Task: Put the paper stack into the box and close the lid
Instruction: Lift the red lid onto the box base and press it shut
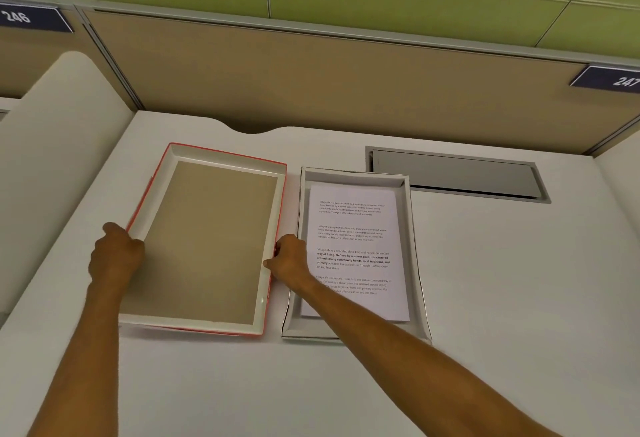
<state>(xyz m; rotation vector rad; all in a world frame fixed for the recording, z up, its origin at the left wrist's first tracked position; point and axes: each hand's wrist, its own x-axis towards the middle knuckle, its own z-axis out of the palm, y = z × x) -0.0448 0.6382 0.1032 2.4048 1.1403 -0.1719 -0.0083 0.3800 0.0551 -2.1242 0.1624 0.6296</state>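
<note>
Paper stack point(356, 249) sits boxed, both hands clamp the upturned lid point(207, 239), so flip it level over the box point(414, 228).

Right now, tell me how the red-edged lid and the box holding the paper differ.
The red-edged lid lies upside down, empty, its brown inside showing; the box holds the printed paper stack. The lid has red outer walls; the box is plain white-grey. The left hand and right hand grip the lid's sides; neither grips the box. Both are shallow rectangular trays on the desk.

paper stack point(356, 246) in box point(417, 263), lid point(207, 242) beside
</note>
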